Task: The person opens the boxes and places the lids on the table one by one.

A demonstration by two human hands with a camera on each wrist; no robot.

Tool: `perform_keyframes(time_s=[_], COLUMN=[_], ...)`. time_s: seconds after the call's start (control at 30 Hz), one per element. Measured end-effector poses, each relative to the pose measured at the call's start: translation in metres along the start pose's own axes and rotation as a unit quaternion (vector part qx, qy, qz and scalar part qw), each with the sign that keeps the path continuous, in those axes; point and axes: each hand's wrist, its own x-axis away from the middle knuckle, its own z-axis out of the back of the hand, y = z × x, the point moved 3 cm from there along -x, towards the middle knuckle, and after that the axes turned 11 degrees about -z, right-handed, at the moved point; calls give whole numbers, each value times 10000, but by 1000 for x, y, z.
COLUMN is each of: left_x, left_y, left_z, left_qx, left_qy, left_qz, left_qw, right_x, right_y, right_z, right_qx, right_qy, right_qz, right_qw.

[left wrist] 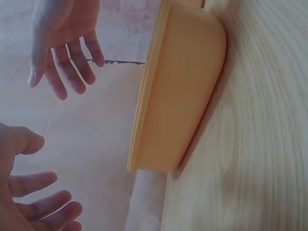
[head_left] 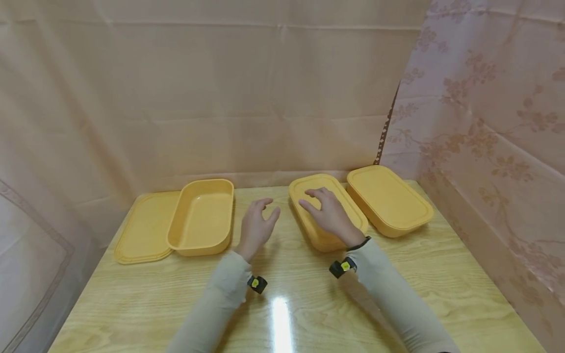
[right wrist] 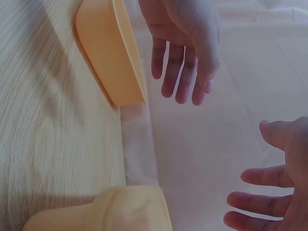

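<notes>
Both hands hover over the table with nothing in them. My left hand is in the air just right of an uncovered yellow food container, its fingers spread and loosely bent. My right hand hangs above a lidded yellow container, fingers relaxed and apart from the lid. In the left wrist view that lidded container shows side-on, with the lid's edge along its top. The right wrist view shows the uncovered container past the left hand.
A loose yellow lid lies flat at the left, beside the uncovered container. A second lidded container stands at the right, close against the first. Behind the wooden table hangs a beige curtain; a flowered curtain hangs at the right.
</notes>
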Motion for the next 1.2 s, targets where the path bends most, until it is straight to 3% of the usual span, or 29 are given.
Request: perform_keyframes(time_s=[0.37,0.9,1.2], left_x=[1,6,11], left_y=[2,1,-1], left_z=[-14,-36,-51], left_qx=[100,403,502], left_qy=[-74,-478,-699], left_qz=[-67,210,262], left_qw=[9999,9978,9959], right_x=[1,5,7], right_y=[13,36,52], right_z=[7,15,17], right_qx=[-6,117,489], right_qy=[91,153,370], right_qz=[-269,-594,-627], right_qw=[9996,9980,9962])
